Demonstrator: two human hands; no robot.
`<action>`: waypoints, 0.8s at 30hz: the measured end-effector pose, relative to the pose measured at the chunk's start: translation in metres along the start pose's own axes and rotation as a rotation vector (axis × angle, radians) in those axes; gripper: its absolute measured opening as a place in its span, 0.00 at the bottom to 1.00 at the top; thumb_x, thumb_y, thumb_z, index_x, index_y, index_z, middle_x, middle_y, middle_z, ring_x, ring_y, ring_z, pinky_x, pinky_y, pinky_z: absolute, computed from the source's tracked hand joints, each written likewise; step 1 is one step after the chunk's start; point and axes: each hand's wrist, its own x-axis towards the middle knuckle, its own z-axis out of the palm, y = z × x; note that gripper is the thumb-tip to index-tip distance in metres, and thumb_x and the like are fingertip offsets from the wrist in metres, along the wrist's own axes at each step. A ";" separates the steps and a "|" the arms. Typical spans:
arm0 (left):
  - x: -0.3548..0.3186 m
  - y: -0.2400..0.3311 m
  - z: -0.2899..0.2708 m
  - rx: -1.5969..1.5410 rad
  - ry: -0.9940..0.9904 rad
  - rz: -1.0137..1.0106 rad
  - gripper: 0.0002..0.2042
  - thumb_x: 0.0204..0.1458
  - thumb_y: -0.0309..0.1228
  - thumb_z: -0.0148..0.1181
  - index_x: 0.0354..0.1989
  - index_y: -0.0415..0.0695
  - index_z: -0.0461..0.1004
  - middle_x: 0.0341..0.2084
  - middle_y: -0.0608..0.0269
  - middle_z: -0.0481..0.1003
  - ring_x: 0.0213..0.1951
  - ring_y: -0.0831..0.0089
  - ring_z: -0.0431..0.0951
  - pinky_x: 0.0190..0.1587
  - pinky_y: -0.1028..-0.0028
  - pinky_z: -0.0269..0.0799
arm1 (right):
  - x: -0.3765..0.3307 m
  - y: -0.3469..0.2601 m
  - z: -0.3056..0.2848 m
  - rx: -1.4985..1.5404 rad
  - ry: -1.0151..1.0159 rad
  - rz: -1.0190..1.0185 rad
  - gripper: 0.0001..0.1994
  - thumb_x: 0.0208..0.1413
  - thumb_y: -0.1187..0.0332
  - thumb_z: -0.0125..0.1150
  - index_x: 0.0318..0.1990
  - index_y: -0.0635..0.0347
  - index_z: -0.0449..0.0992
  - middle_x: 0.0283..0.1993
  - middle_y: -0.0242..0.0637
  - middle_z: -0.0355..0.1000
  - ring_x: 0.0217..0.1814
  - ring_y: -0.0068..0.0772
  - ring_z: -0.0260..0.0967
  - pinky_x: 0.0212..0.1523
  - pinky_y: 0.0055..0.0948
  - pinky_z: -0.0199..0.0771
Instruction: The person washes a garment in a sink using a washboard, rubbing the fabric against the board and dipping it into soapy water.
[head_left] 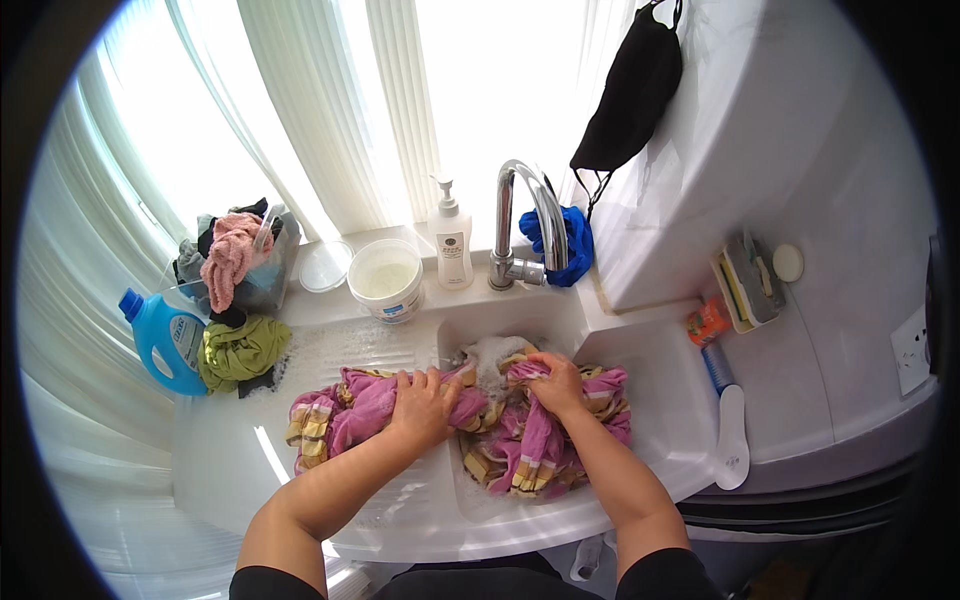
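Head view: hand-washing step, mid-scrub. Left hand (422, 402) lies pressed on the pink and yellow striped cloth (520, 440), fingers curled down over a bunched fold at the sink's left rim, centre of frame. Right hand (556, 383) is clenched tight around a twisted wad of the same cloth, just right of the left hand, above the basin. The cloth is soaked, crumpled, streaked with suds; one end trails left over the ribbed drainboard, the rest is heaped in the white sink (670, 400). Foam sits just behind the hands, under the chrome tap (525, 215). Judgement: rubbing still under way; the next move likely calls for working the two gripped parts against each other or shifting to a fresh section.

Around, on the bench: white tub (385, 278) and pump bottle (452, 240) upper centre, blue detergent bottle (163, 340) and green rag (240, 350) at left, basket of clothes (240, 255) upper left.
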 end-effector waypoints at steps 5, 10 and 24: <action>-0.050 -0.042 0.006 -0.069 0.395 0.012 0.23 0.44 0.31 0.61 0.54 0.52 0.73 0.34 0.59 0.72 0.39 0.60 0.72 0.43 0.58 0.66 | -0.009 -0.119 -0.074 0.199 0.103 -0.189 0.19 0.38 0.74 0.75 0.43 0.58 0.81 0.39 0.39 0.77 0.43 0.40 0.75 0.47 0.32 0.74; -0.121 -0.114 -0.056 -0.065 0.502 -0.091 0.25 0.43 0.27 0.60 0.55 0.52 0.72 0.35 0.58 0.71 0.41 0.59 0.72 0.41 0.60 0.65 | -0.034 -0.176 -0.060 0.267 0.090 -0.445 0.16 0.40 0.77 0.74 0.40 0.60 0.80 0.40 0.38 0.76 0.46 0.37 0.73 0.49 0.31 0.72; -0.178 -0.139 -0.025 -0.005 -0.032 -0.296 0.19 0.48 0.39 0.60 0.48 0.45 0.78 0.38 0.54 0.74 0.44 0.57 0.73 0.44 0.62 0.68 | -0.060 -0.166 0.041 0.140 -0.168 -0.315 0.20 0.47 0.59 0.69 0.46 0.57 0.74 0.47 0.41 0.69 0.50 0.43 0.67 0.52 0.37 0.67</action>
